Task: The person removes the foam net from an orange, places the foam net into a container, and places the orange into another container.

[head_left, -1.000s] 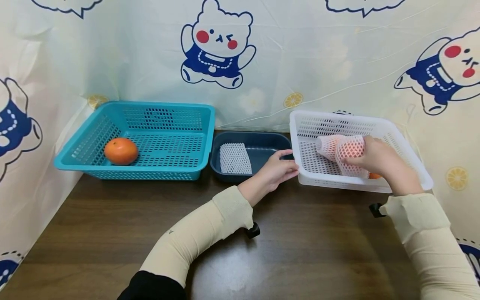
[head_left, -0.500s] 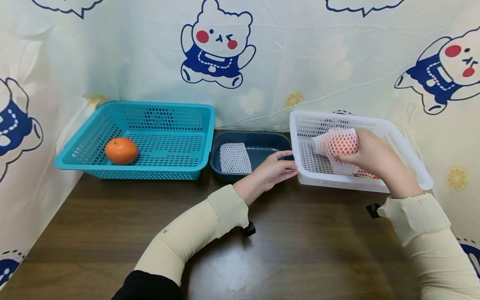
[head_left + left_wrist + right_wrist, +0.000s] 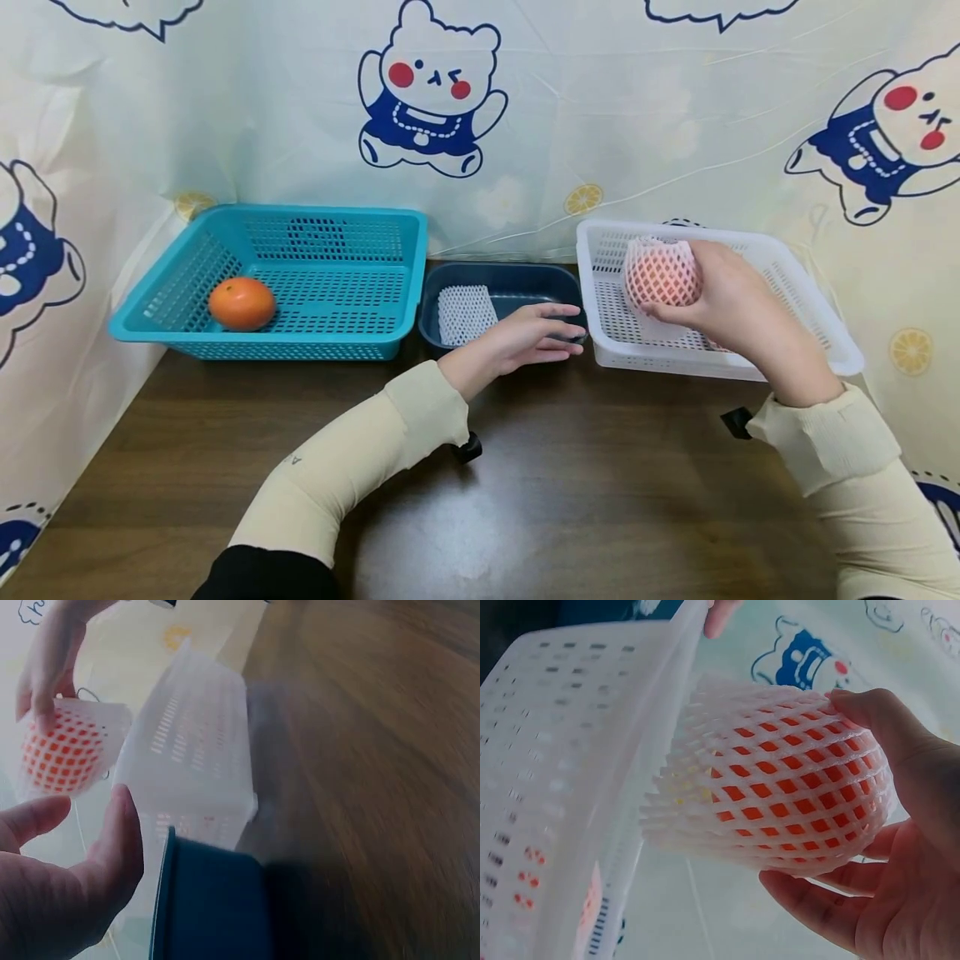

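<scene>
My right hand (image 3: pixel 731 292) grips an orange in a white foam net sleeve (image 3: pixel 662 273), lifted over the white basket (image 3: pixel 675 357). In the right wrist view the thumb lies on one side of the netted orange (image 3: pixel 795 799) and the fingers on the other, with the sleeve's loose end pointing away from the palm. My left hand (image 3: pixel 528 340) holds nothing. Its fingers are spread over the dark blue tray (image 3: pixel 528 287), close to the white basket's left rim. In the left wrist view the left thumb and fingers (image 3: pixel 124 840) stand apart.
At the left a teal basket (image 3: pixel 337 304) holds one bare orange (image 3: pixel 242 303). A flat white foam net (image 3: pixel 467 315) lies inside the tray. Orange spots show through the white basket's wall (image 3: pixel 555 750), partly hidden. A patterned curtain (image 3: pixel 540 125) hangs right behind the containers.
My right hand has raised the netted orange up and to the left out of the white basket. My left hand has come off that basket's rim and moved slightly left.
</scene>
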A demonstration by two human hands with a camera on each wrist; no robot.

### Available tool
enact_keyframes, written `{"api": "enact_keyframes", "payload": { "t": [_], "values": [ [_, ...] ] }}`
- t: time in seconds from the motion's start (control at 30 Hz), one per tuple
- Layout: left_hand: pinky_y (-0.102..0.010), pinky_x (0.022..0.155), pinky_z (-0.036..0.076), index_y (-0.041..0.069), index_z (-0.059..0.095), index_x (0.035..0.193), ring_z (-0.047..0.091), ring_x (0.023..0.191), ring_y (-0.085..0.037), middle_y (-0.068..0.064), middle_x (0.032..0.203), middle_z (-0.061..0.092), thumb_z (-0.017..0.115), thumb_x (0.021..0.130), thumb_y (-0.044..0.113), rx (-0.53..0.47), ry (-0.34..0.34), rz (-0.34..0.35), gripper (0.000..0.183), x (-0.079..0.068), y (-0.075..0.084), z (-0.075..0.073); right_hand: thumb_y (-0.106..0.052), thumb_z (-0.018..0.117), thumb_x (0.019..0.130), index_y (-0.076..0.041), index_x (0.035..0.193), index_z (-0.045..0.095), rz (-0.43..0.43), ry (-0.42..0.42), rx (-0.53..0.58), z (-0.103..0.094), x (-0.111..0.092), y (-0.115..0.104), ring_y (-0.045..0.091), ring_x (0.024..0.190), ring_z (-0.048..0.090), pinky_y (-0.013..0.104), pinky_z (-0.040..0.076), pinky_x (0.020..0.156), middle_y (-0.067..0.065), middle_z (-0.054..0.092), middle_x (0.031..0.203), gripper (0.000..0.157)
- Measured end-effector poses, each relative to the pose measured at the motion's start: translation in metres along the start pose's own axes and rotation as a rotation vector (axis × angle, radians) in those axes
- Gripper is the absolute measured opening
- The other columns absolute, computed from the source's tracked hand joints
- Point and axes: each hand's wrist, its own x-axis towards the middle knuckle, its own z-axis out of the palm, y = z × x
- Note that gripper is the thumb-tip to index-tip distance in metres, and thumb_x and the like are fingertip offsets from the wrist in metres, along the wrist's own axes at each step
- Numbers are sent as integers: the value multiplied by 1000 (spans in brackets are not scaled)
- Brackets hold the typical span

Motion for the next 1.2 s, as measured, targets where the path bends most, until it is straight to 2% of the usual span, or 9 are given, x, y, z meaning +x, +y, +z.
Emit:
{"api": "enact_keyframes", "payload": {
  "t": [0.23,0.43,0.77,1.0,1.2],
  "values": [
    [-45,106,48,7,53,147,65,119,-25,-13,134,66,55,107,12,233,-78,2,41,-18,9,-15,-35,91,77,7,135,49,-77,11,-12,3,-8,-21,42,104,57,61,49,91,26,60,119,83],
    [-52,110,42,7,53,146,63,122,-26,-14,135,65,57,106,16,324,-119,32,42,-31,13,-30,-29,93,75,5,132,53,-176,40,7,9,-14,-37,39,104,56,59,49,91,23,60,118,78],
    [-57,111,38,4,52,146,61,122,-28,-22,143,56,62,101,10,388,-89,45,47,-59,8,-62,-27,95,70,3,134,55,-336,121,67,35,-21,-48,36,110,59,56,49,94,20,64,122,82],
    [-60,111,38,4,46,150,62,118,-28,-24,143,56,63,100,8,364,-54,50,53,-74,-2,-77,-27,96,68,1,136,54,-398,91,163,60,-23,-53,31,110,59,53,52,92,17,62,126,84],
    [-57,110,40,3,43,153,63,117,-25,-21,142,57,63,100,7,368,-21,41,57,-79,-11,-86,-27,93,72,2,138,54,-402,22,199,80,-26,-57,33,113,59,54,51,94,19,61,128,82]
  ]
}}
